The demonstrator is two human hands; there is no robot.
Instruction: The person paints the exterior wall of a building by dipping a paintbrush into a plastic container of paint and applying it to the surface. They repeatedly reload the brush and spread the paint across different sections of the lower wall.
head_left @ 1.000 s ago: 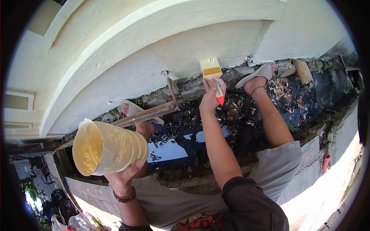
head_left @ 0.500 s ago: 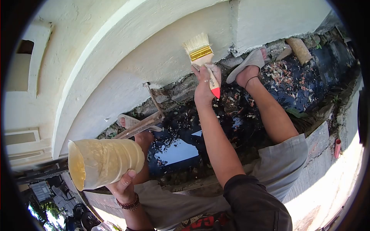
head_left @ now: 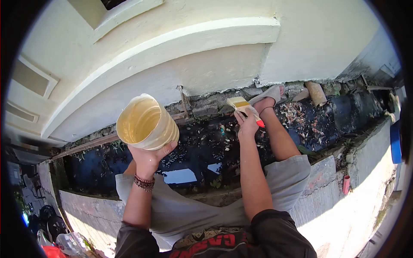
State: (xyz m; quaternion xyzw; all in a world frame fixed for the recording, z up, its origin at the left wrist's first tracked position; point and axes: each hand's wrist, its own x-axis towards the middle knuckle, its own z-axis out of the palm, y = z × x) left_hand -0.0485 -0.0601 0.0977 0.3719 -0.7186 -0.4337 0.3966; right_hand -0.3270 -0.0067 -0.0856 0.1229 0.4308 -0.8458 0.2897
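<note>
Cream-and-white painted wall fills the top of the head view: raised curved band across it, rough stone footing along the base. Below that, a ditch of dark water with bright reflections, leaf litter heaviest toward the right. Concrete ledge on the near side, part sun, part shade. Grey shorts next, knees apart, legs out over the ditch.

Container: pale yellow, ribbed side, mouth tipped toward the camera, inside coated the same yellow. It's held up in front of the wall, left of centre, over the ditch. Left hand grips it low: thumb along the near side by the base, other fingers mostly hidden underneath. Right hand is closed round the brush handle, well apart from the container. Brush: bristles pointing up-left, in line with the footing as seen from here; can't tell if they touch it. Gold-coloured ferrule, red handle tip.

Small stuff: beaded bracelet on the left wrist, red tube by the ledge, far right.
</note>
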